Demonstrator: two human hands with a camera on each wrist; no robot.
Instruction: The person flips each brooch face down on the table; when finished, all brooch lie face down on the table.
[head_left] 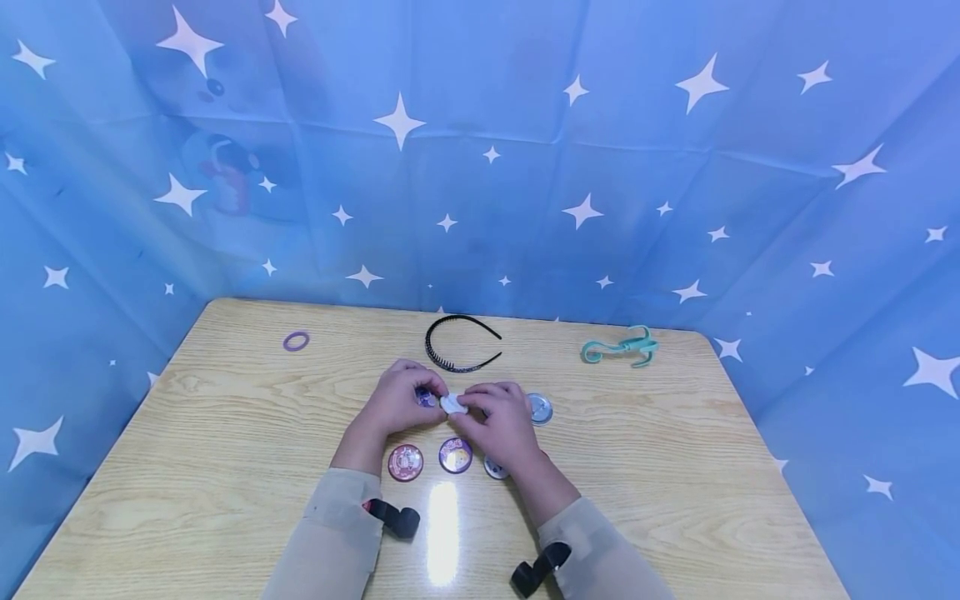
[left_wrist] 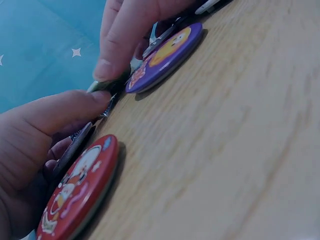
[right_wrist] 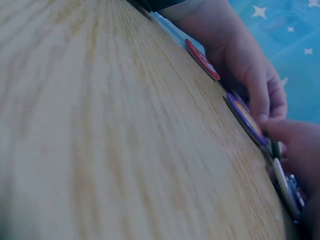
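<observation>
Between my two hands is a small white round button badge (head_left: 453, 404), low over the table. The thumb and fingertips of my left hand (head_left: 396, 402) pinch its left edge, and my right hand (head_left: 501, 419) pinches it from the right. A dark purple badge (head_left: 425, 397) is partly hidden beneath the left fingers. Nearer me lie a red badge (head_left: 406, 462) and a purple-rimmed badge with a yellow picture (head_left: 455, 455). Another pale badge (head_left: 495, 468) is half covered by the right hand. Just beyond that hand is a silvery badge (head_left: 540, 408).
A black toothed headband (head_left: 450, 367) lies behind the hands. Toward the back left is a purple ring (head_left: 296, 341); at the back right, a teal claw-shaped hair clip (head_left: 621, 347). A blue curtain with white stars (head_left: 480, 183) hangs behind the wooden table (head_left: 225, 467).
</observation>
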